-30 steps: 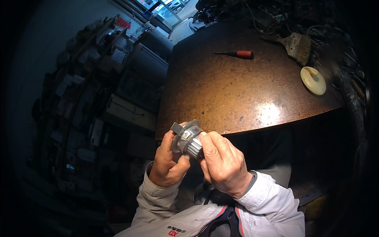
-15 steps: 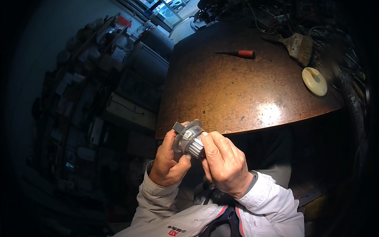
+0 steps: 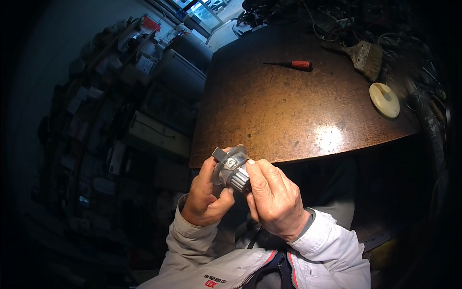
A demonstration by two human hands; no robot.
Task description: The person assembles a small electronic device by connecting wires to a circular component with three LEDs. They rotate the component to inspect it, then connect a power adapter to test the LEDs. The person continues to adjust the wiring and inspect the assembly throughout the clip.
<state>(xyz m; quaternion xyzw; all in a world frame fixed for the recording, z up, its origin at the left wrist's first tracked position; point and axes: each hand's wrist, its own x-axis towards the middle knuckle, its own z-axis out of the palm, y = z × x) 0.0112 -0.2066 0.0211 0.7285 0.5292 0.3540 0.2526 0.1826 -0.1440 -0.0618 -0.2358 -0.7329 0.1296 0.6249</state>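
Brown tabletop [image 3: 260,111] beyond, I hold the ribbed metal fitting [image 3: 232,164] near its near-left corner, left hand [image 3: 202,200] wrapping one side, right hand [image 3: 275,200] pinching the other (grip unchanged since a second ago, so probably steady); red-handled screwdriver [image 3: 294,65] toward the far edge.

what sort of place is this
Probably a small workshop, judging by the worn wooden table, the red-handled tool lying on it and the wide brush toward the right.
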